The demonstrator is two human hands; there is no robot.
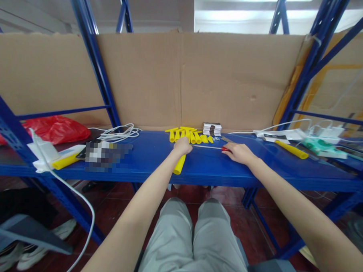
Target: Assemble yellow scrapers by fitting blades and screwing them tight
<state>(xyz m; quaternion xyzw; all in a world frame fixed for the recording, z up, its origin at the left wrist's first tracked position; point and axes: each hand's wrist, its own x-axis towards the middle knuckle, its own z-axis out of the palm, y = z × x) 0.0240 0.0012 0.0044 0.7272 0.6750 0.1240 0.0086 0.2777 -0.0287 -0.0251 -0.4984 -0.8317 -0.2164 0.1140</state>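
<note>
My left hand (182,146) is closed around a yellow tube-like handle (179,164), whose wide end sticks out towards me near the table's front edge. From that hand a thin metal rod (206,146) runs right to a small red part (226,149). My right hand (239,153) is closed on the red part, its fingers hiding most of it. Just beyond the left hand lie several yellow T-shaped pieces (172,135) in a row. Flat yellow pieces (204,138) and tiny metal parts (216,139) continue that row to the right.
A stack of black-and-white cards (212,129) stands by the cardboard wall (232,82). Coiled white cable (121,133) and a red bag (58,129) lie left on the blue table (156,161). Right are another yellow handle (291,149) and a green-white packet (323,147). Blue posts flank the space.
</note>
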